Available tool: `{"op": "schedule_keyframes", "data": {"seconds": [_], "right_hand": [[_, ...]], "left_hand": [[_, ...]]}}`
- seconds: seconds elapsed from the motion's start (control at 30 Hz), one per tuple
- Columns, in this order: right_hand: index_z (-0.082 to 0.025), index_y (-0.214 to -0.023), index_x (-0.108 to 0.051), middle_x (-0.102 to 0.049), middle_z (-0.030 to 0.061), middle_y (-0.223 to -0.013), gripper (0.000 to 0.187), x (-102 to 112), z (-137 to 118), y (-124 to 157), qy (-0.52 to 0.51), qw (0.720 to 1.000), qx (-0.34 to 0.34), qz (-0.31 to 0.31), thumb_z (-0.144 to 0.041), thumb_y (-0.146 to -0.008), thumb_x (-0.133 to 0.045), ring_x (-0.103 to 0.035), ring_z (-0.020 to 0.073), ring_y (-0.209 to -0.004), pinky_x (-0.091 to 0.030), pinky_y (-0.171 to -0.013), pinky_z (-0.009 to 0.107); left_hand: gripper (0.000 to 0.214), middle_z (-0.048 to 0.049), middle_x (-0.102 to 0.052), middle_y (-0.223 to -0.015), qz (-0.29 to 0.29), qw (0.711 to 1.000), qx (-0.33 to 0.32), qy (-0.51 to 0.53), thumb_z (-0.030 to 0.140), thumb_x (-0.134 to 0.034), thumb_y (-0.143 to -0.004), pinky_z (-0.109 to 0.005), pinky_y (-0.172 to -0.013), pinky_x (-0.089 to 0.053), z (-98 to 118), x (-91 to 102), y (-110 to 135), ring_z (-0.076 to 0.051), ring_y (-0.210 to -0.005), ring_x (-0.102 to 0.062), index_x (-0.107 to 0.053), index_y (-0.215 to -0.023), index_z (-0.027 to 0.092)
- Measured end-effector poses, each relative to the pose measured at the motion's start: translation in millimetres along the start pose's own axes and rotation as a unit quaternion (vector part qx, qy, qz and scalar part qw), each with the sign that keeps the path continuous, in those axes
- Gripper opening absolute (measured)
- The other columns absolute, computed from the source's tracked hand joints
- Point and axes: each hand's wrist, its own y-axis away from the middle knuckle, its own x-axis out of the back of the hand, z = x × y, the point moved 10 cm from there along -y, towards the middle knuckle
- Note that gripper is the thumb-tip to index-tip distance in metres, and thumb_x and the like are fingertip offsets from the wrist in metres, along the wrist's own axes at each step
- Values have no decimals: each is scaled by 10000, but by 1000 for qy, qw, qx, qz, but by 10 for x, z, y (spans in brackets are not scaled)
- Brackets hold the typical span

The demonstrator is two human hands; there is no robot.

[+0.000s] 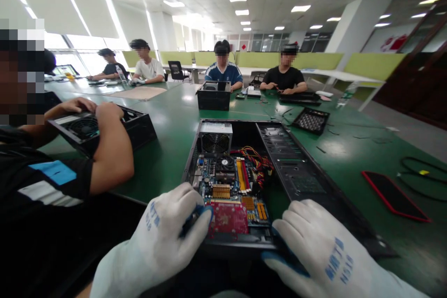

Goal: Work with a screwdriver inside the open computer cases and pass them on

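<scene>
Case [303, 172] runs 6 to 12 before us. Left hand [164, 237] at 7, fingers clamped on its near rim; right hand [314, 247] at 5, resting there, grip perhaps loose, we cannot tell.

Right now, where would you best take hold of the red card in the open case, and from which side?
Probably its left and right edges, from above: the red card seems to lie flat over the motherboard, with the case rim walling its near side.

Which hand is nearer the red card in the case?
Left. The left hand is at the left edge of the red card; the right hand rests on the case rim, off to its right.
</scene>
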Motion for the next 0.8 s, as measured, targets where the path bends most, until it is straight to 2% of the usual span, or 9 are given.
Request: {"op": "schedule_keyframes", "data": {"seconds": [0.1, 0.2, 0.33, 0.4, 0.47, 0.53, 0.6, 0.7, 0.8], "right_hand": [[-234, -1109, -677, -744, 107, -1063, 297, 44, -51, 226, 40, 999, 15, 20, -443, -903, -638, -660, 335, -1026, -461, -979, 564], [-257, -1210, -666, -735, 96, -1172, 390, -49, -64, 465, 69, 997, 44, 8, -440, -866, -684, -650, 356, -1105, -449, -1019, 602], [-352, -1311, -644, -712, 55, -1273, 556, -156, -10, 722, 78, 994, 76, -1, -528, -789, -719, -652, 374, -1132, -517, -944, 582], [-407, -1320, -643, -725, 35, -1248, 576, -122, 34, 682, 71, 994, 84, -6, -566, -771, -714, -665, 372, -1108, -561, -850, 539], [-417, -1306, -654, -748, 37, -1183, 552, -65, 58, 458, 48, 993, 100, -32, -610, -790, -682, -687, 350, -1054, -575, -791, 490], [-379, -1269, -678, -757, 49, -1130, 506, -42, 40, 89, 4, 988, 132, -78, -648, -845, -615, -704, 296, -973, -569, -773, 424], [-314, -1166, -718, -755, 74, -1076, 389, -117, 122, -363, -7, 986, 109, -129, -575, -906, -593, -703, 265, -902, -546, -773, 397], [-205, -988, -732, -734, 118, -890, 461, -502, 278, -911, 29, 970, 61, -233, -627, -900, -570, -680, 269, -778, -507, -722, 397], [-142, -1092, -706, -731, 172, -995, 580, -1012, 363, -1207, 64, 943, 49, -323, -663, -887, -556, -687, 301, -907, -499, -790, 390]], "left_hand": [[174, -6, -564, -786, -52, 997, -18, -45, 287, -509, -969, -275, -580, -388, 144, -118, 28, -145, -647, -547, -541, -811, 221], [193, -6, -560, -779, -81, 993, -34, -85, 295, -499, -970, -285, -564, -382, 233, -168, 79, -154, -637, -557, -526, -790, 233], [188, -5, -555, -753, -84, 989, -68, -102, 319, -522, -952, -294, -503, -356, 324, -169, 140, -157, -588, -548, -507, -780, 244], [195, -5, -555, -741, -80, 989, -70, -99, 332, -524, -946, -297, -486, -348, 334, -169, 153, -155, -572, -543, -501, -772, 247], [197, -9, -560, -741, -80, 990, -61, -95, 334, -517, -946, -300, -490, -353, 327, -176, 155, -157, -579, -545, -499, -769, 249], [201, -13, -561, -740, -85, 990, -55, -100, 335, -513, -946, -307, -494, -352, 332, -184, 150, -161, -582, -538, -496, -765, 250], [203, -17, -568, -746, -92, 989, -44, -109, 335, -504, -949, -313, -506, -357, 332, -188, 143, -165, -590, -535, -500, -765, 250], [207, -23, -580, -765, -109, 987, -22, -115, 321, -482, -954, -315, -535, -372, 322, -195, 138, -168, -614, -544, -503, -761, 247], [213, -18, -576, -761, -111, 987, -19, -111, 324, -485, -954, -315, -539, -369, 334, -186, 133, -167, -609, -542, -484, -755, 245]]}}
